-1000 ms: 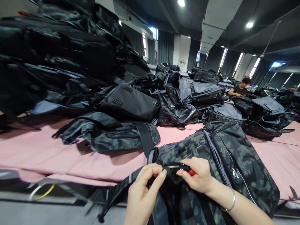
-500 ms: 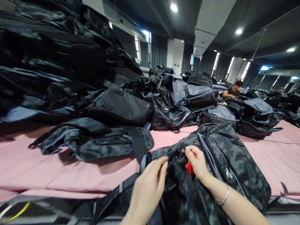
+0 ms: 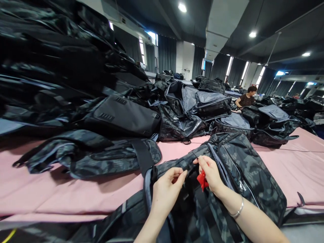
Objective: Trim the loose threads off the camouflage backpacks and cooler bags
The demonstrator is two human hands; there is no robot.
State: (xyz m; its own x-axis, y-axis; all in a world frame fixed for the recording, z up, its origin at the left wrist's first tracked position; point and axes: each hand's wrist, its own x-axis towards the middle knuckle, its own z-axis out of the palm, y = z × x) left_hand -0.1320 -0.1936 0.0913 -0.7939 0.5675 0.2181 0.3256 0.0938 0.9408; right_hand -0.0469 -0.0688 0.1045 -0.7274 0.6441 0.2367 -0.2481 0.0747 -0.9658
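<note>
Hands point(image 3: 169, 185) point(image 3: 209, 173) hang over a camouflage bag point(image 3: 249, 168), a red object point(image 3: 202, 180) in the right.

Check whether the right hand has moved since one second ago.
Yes: judged against the camouflage bag lying in front, the right hand has moved up and slightly right, nearer the bag's grey-lined opening.

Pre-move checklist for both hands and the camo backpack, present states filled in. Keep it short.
1. Red item held in right hand: ok.
2. Left hand has something in its pinch: cannot tell, too small to see.
3. Hands apart from each other: ok, gap visible.
4. Camo backpack on the pink cover: ok.
5. Bracelet not touching backpack: cannot tell, they overlap in view.
6. Co-worker away from the hands: ok, farther back.
</note>
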